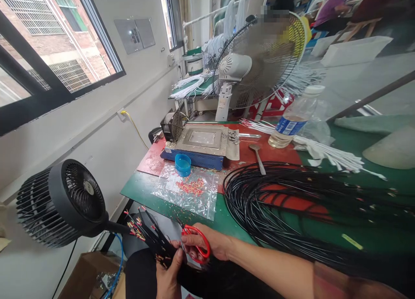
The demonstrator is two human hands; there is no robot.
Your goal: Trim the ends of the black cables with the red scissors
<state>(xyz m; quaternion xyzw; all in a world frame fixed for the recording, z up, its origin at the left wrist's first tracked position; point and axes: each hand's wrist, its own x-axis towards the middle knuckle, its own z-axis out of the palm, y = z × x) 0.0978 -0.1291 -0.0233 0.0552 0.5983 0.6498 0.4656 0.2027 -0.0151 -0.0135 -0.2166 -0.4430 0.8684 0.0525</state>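
Currently, head view only.
Left hand [168, 277]: closed around a bundle of black cables [152, 238], stripped ends fanned up and away from it.
Right hand [215, 246]: red scissors [197, 243] are gripped, fingers through the loops, blades held just beside the bundle.
Black cable coil [292, 204]: laid on the green table [139, 189] beyond the right hand.
Black fan [61, 201]: positioned left of both hands.

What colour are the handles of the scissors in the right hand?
Red, on the metal-bladed scissors in the right hand; head view.

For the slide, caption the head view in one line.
Right hand works red-handled scissors at a bundle of black cables gripped by the left hand, beside a black desk fan.
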